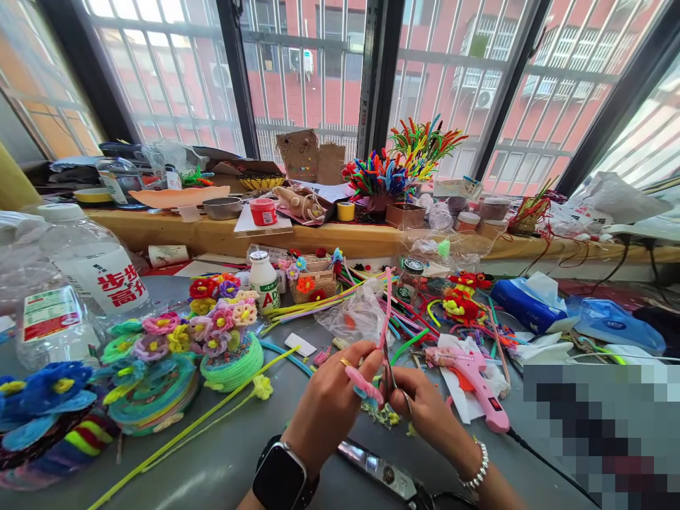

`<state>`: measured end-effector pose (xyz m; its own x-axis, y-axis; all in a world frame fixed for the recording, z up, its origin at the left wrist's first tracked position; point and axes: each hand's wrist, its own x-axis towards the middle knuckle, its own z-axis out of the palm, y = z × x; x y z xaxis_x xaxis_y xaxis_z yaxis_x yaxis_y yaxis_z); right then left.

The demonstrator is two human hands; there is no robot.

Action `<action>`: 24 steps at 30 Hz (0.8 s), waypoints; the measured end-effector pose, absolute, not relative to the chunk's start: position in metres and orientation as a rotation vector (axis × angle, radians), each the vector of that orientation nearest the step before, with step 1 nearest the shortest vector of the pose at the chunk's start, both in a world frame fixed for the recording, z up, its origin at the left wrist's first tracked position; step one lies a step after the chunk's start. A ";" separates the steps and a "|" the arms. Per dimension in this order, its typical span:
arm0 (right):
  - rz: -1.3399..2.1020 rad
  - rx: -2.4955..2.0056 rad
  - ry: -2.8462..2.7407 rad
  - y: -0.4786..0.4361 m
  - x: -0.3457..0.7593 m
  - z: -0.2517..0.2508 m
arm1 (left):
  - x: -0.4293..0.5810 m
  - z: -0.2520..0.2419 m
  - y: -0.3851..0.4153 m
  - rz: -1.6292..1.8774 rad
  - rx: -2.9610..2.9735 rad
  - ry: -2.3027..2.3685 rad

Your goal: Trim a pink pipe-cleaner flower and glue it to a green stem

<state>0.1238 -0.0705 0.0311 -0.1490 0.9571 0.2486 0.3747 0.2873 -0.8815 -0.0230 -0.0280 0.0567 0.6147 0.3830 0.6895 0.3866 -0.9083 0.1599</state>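
My left hand (330, 400) pinches a pink pipe cleaner (388, 297), which stands up from my fingers. A bent pink and blue pipe cleaner piece (364, 386) hangs by the same fingers. In my right hand (433, 414) is a small pair of scissors (389, 379), its blades against the lower part of the pink pipe cleaner. I cannot tell whether the blades are closed through it. Yellow-green scraps (385, 416) lie under my hands. Below them on the table are large shears (377, 467), partly covered by my left wrist.
Pipe-cleaner flower pots (232, 361) and clear plastic bottles (58, 319) stand at left. Long yellow pipe cleaners (196, 428) cross the grey table (207, 464). At right lie a pink glue gun (478, 386) with a black cord and a blue tissue pack (531, 306). A cluttered wooden ledge (212, 241) runs behind.
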 end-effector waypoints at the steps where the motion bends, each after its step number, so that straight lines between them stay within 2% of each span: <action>1: 0.839 -1.237 -1.698 -0.070 0.124 0.031 | -0.023 0.057 -0.028 -1.199 -2.823 -0.673; 17: 0.748 -1.348 -1.677 -0.066 0.124 0.023 | -0.020 0.057 -0.027 -1.160 -2.854 -0.685; 24: 0.828 -1.405 -1.564 -0.063 0.126 0.019 | -0.020 0.052 -0.020 -1.118 -2.824 -0.898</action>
